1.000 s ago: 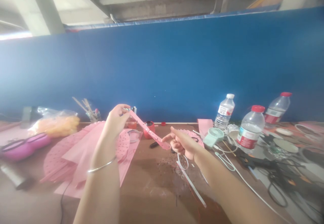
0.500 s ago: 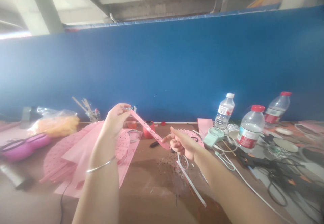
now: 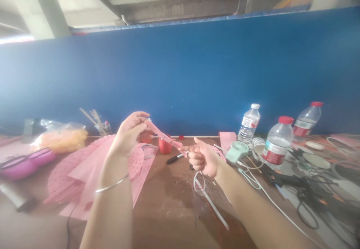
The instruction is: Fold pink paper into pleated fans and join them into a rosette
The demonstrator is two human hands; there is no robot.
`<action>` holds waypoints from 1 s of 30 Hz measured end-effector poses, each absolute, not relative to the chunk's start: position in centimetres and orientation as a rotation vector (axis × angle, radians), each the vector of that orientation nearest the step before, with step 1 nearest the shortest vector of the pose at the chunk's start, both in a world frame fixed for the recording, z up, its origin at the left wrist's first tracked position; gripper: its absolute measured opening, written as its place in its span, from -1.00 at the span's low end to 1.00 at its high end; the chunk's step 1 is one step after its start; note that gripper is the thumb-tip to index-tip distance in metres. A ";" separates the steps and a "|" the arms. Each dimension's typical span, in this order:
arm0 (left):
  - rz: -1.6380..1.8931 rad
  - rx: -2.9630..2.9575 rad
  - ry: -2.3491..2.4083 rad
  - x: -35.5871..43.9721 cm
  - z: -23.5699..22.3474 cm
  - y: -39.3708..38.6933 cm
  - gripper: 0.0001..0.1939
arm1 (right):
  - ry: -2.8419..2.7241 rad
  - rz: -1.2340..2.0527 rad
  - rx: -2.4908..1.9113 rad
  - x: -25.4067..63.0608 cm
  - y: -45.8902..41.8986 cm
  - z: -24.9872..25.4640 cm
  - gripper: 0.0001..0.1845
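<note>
A narrow pink paper strip point(image 3: 163, 135) with dark dots slants down to the right, held in the air by its upper end. My left hand point(image 3: 129, 132), with a silver bangle on its wrist, pinches that end between thumb and fingers. At the strip's lower, ragged-looking end is the outstretched index finger of my right hand point(image 3: 204, 159). The right thumb points up and the other fingers curl into the palm; no held object shows. Below the strip lie a black marker point(image 3: 174, 158) and a red round object point(image 3: 165, 146).
Dotted pink paper point(image 3: 67, 170) is piled left, near purple cups point(image 3: 42, 157) and a yellow-filled bag point(image 3: 64, 138). A white looped strip point(image 3: 215, 206) lies among dark specks. At right stand a mint fan point(image 3: 237, 149), a red-capped bottle point(image 3: 278, 144) and cables; a blue partition point(image 3: 180, 72) rises behind.
The strip's lower end has risen and bends more flatly, showing the marker beneath. My right fingers have curled tighter and the hand has shifted slightly; my left hand keeps its pinch.
</note>
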State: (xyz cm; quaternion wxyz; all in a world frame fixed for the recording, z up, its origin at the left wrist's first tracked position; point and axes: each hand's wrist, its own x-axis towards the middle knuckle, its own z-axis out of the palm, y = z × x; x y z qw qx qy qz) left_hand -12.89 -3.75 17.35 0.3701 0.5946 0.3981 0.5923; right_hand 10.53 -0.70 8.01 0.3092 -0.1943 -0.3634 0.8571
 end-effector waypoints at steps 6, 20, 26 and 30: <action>1.652 1.519 0.958 -12.2 17.9 -4.2 -0.78 | -0.934 2.328 -0.398 10.5 -0.8 8.2 -0.43; 0.872 1.945 0.857 -10.2 12.6 -0.3 -0.48 | -0.807 2.419 -0.199 10.2 -1.2 8.7 -0.38; 0.888 1.950 0.981 -9.3 12.4 -0.4 -0.54 | -0.738 2.401 -0.112 10.3 -1.3 8.7 -0.37; 0.924 1.948 1.055 -8.9 12.4 -0.4 -0.62 | -0.734 2.386 -0.092 10.2 -1.4 8.7 -0.36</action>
